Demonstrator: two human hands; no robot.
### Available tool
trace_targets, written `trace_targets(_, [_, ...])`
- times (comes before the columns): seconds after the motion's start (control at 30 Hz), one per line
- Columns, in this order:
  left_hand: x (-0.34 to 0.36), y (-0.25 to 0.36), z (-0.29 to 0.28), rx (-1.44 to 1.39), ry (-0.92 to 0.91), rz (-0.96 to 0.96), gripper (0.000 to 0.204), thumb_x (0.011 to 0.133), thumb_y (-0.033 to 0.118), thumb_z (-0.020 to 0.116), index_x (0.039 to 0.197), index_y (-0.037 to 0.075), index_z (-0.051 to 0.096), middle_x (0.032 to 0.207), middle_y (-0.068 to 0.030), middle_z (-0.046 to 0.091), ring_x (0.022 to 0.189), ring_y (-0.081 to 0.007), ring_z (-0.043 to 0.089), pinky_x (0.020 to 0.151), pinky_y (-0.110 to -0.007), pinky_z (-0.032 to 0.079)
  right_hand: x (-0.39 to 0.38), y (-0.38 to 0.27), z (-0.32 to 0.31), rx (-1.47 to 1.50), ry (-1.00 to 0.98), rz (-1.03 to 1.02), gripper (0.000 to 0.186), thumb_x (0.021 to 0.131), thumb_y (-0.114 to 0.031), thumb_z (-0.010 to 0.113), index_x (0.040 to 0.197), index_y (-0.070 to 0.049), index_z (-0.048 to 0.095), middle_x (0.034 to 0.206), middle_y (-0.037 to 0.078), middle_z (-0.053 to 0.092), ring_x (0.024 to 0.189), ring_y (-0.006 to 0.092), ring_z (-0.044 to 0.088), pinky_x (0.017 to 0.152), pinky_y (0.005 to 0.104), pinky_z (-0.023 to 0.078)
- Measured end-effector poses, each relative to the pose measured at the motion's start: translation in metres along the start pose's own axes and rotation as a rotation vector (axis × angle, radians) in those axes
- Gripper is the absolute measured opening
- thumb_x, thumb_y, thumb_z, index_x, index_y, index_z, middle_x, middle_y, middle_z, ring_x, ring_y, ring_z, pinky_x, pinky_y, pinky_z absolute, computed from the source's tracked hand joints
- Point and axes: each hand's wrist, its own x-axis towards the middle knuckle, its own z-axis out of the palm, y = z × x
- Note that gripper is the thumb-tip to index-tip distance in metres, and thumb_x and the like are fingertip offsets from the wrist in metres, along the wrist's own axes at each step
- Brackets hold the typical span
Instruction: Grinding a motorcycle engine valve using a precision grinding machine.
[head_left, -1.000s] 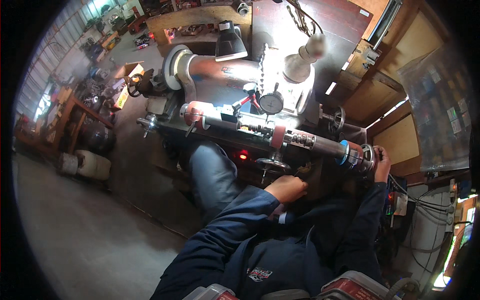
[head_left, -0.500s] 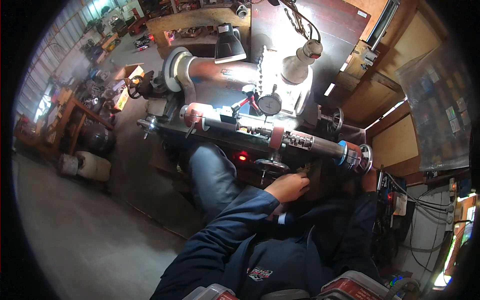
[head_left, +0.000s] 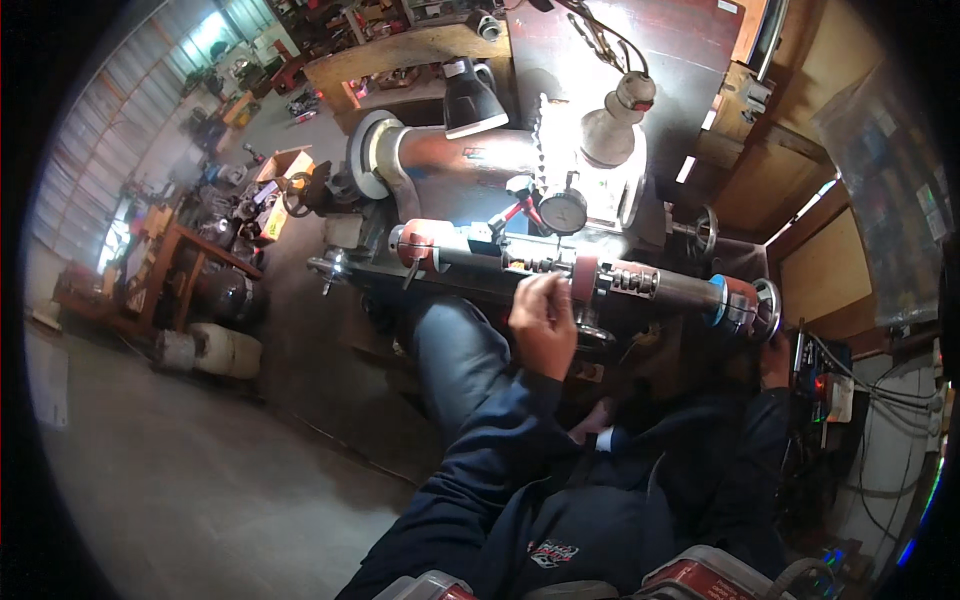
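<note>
My left hand (head_left: pixel 543 322) is raised in front of the long horizontal steel bar (head_left: pixel 690 291), its fingers bent and drawn together close to the cut-out middle section. Whatever they pinch, if anything, is hidden. Just above the fingertips stands a round dial indicator (head_left: pixel 563 211) on a red-jointed arm (head_left: pixel 518 207). Beside them, a reddish collar (head_left: pixel 585 277) surrounds the bar. My right hand (head_left: pixel 775 362) is in shadow at the lower rim of the chrome handwheel (head_left: pixel 768 308) on the bar's right end; its fingers appear closed on that rim.
A lit work lamp (head_left: pixel 610 130) hangs over the machine, next to a black lamp head (head_left: pixel 470 100). A second handwheel (head_left: pixel 705 232) sits behind the bar. Cables (head_left: pixel 880 385) run along the right. A pale container (head_left: pixel 225 352) lies on the floor at left.
My left hand has risen from below the front handwheel to the bar, near the dial indicator. My right hand remains at the end handwheel. The whole view has shifted slightly.
</note>
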Motion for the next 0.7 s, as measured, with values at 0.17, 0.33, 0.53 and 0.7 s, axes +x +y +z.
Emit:
trace_targets(0.17, [0.004, -0.022, 0.003, -0.158, 0.043, -0.235, 0.015, 0.096, 0.009, 0.063, 0.102, -0.005, 0.067, 0.091, -0.0091, 0.071, 0.083, -0.0113, 0.064, 0.076, -0.026, 0.051, 0.004, -0.012, 0.011, -0.222, 0.139, -0.034, 0.024, 0.094, -0.010, 0.060, 0.112, 0.003, 0.066, 0.101, 0.009, 0.071, 0.093, 0.0160, 0.064, 0.084, 0.0306, 0.050])
trace_targets(0.33, [0.007, -0.015, -0.001, -0.133, -0.044, -0.263, 0.012, 0.094, 0.008, 0.065, 0.098, -0.003, 0.069, 0.089, -0.0090, 0.071, 0.082, -0.0116, 0.065, 0.074, -0.026, 0.051, 0.009, -0.026, 0.025, -0.088, 0.144, 0.047, 0.028, 0.098, -0.024, 0.061, 0.107, 0.001, 0.068, 0.097, 0.006, 0.071, 0.087, 0.0138, 0.064, 0.074, 0.0315, 0.052])
trace_targets(0.53, [0.016, -0.009, -0.006, -0.098, -0.068, -0.199, 0.010, 0.090, 0.006, 0.068, 0.095, -0.003, 0.069, 0.084, -0.0113, 0.069, 0.078, -0.0170, 0.067, 0.071, -0.028, 0.052, 0.002, -0.041, 0.038, -0.020, 0.183, 0.053, 0.031, 0.099, -0.028, 0.061, 0.110, 0.000, 0.065, 0.096, 0.007, 0.070, 0.085, 0.0144, 0.064, 0.073, 0.0326, 0.052])
trace_targets(0.7, [0.026, -0.003, -0.008, 0.109, -0.128, 0.076, 0.008, 0.088, 0.007, 0.067, 0.088, -0.001, 0.067, 0.084, -0.0171, 0.068, 0.074, -0.0335, 0.067, 0.068, -0.038, 0.053, 0.001, -0.036, 0.039, -0.050, 0.203, -0.009, 0.031, 0.099, -0.028, 0.060, 0.112, 0.001, 0.063, 0.098, 0.009, 0.070, 0.087, 0.0152, 0.064, 0.074, 0.0337, 0.051])
